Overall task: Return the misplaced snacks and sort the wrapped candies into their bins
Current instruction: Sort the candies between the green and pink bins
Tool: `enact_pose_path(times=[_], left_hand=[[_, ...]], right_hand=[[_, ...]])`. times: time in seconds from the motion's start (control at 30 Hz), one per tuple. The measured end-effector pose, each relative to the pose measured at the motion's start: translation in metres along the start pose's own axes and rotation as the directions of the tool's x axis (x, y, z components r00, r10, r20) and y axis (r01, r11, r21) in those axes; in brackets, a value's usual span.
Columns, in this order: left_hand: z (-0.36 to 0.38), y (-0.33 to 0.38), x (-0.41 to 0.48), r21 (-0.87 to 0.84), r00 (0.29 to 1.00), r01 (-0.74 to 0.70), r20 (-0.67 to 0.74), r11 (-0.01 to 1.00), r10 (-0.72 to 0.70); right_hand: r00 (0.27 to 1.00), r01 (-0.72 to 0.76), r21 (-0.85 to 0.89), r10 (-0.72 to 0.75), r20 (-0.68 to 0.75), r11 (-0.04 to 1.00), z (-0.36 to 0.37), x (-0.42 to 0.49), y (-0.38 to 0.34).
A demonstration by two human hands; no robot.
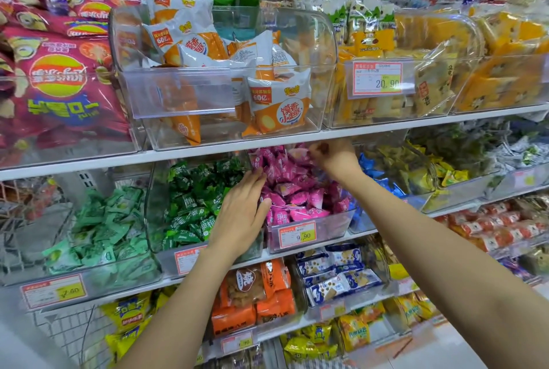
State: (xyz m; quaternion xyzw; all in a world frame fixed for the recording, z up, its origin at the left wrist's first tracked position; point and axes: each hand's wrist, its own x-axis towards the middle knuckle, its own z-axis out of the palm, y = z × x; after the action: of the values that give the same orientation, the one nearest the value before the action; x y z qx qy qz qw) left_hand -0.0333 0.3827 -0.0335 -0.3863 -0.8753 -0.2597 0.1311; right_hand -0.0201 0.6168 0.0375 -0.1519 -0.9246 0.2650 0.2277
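We stand before the shelving (208,154), which fills the whole frame, with big snack bags in its upper left and rows of clear bins below. At the centre of the frame sits the pink candy bin (335,224), heaped nearly to its front wall, and just left of it the green candy bin (154,190). Both our arms reach into the middle shelf. Our left hand (240,211) lies flat, fingers straight and pressed together, along the divide between the two bins, its tips touching the pink candies (297,190). Our right hand (335,159) is deep at the back of the pink heap with fingers curled; blur keeps us from telling whether they pinch a wrapper or nothing. We judge the step to be sorting pink pieces into their bin. Next we should check the dark green candies (193,199) for strays and lift them out one at a time without spilling over the divide.
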Motion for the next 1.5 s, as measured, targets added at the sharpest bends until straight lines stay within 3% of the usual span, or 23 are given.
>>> enact_pose_path(times=[0.07,0.13,0.2,0.23,0.27,0.33,0.4,0.5,0.53,0.7,0.87,1.1,1.17,1.23,1.33,1.5], left_hand=[[0.001,0.000,0.000,0.003,1.000,0.004,-0.002,1.000,-0.004],[0.001,-0.001,0.001,0.016,1.000,0.001,-0.006,1.000,-0.001],[0.003,-0.002,0.002,0.035,1.000,-0.001,-0.011,0.999,0.001],[0.003,-0.002,0.002,0.043,1.000,-0.001,-0.015,0.999,0.002],[0.003,-0.002,0.002,0.048,1.000,-0.002,-0.019,0.999,0.003],[0.003,-0.002,0.002,0.052,1.000,-0.002,-0.025,0.999,0.004],[0.002,-0.001,0.002,0.056,1.000,-0.010,-0.028,0.998,0.011],[0.002,0.000,0.001,0.059,0.999,-0.017,-0.034,0.998,0.019],[0.001,0.000,0.000,0.056,0.999,-0.016,-0.035,0.998,0.018],[0.000,0.000,0.000,0.034,0.999,-0.012,-0.039,0.999,0.013],[0.000,0.001,0.000,0.030,0.999,-0.007,-0.038,1.000,0.008],[-0.003,0.000,0.001,-0.048,0.999,0.028,-0.028,0.998,-0.029],[-0.003,0.000,0.000,-0.054,0.999,0.042,-0.020,0.998,-0.043],[-0.003,0.000,0.000,-0.057,0.999,0.050,-0.008,0.997,-0.050],[-0.003,0.000,0.000,-0.062,0.999,0.052,-0.006,0.997,-0.052],[-0.002,-0.002,-0.001,-0.049,0.999,0.030,-0.017,0.998,-0.030]], right_hand=[[0.998,0.016,-0.029,-0.014,0.066,0.999,-0.002,-0.001,-0.004],[0.950,0.062,0.046,-0.073,0.302,0.997,0.000,-0.009,-0.011],[0.787,0.085,-0.081,-0.017,0.616,0.993,0.008,-0.019,-0.017],[0.712,0.129,-0.217,0.062,0.699,0.968,0.015,-0.022,-0.018],[0.688,0.173,-0.334,0.129,0.714,0.927,0.023,-0.025,-0.018],[0.722,0.193,-0.451,0.185,0.667,0.872,0.035,-0.028,-0.022],[0.775,0.208,-0.445,0.131,0.618,0.871,0.044,-0.029,-0.021],[0.857,0.240,-0.266,-0.075,0.510,0.934,0.046,-0.025,-0.011],[0.875,0.211,-0.220,-0.084,0.476,0.952,0.043,-0.023,-0.008],[0.975,0.007,0.130,-0.036,0.219,0.992,0.023,-0.007,-0.009],[0.999,-0.028,0.163,0.021,0.042,0.986,0.012,0.005,-0.013],[0.943,0.091,0.131,-0.128,0.306,0.987,0.027,0.002,-0.005],[0.878,0.082,0.080,-0.109,0.466,0.993,0.039,-0.001,-0.009],[0.806,0.170,-0.113,-0.072,0.587,0.979,0.054,-0.007,-0.012],[0.799,0.284,-0.266,-0.075,0.597,0.921,0.061,-0.011,-0.014],[0.756,0.331,-0.136,-0.176,0.630,0.934,0.041,-0.003,-0.001]])
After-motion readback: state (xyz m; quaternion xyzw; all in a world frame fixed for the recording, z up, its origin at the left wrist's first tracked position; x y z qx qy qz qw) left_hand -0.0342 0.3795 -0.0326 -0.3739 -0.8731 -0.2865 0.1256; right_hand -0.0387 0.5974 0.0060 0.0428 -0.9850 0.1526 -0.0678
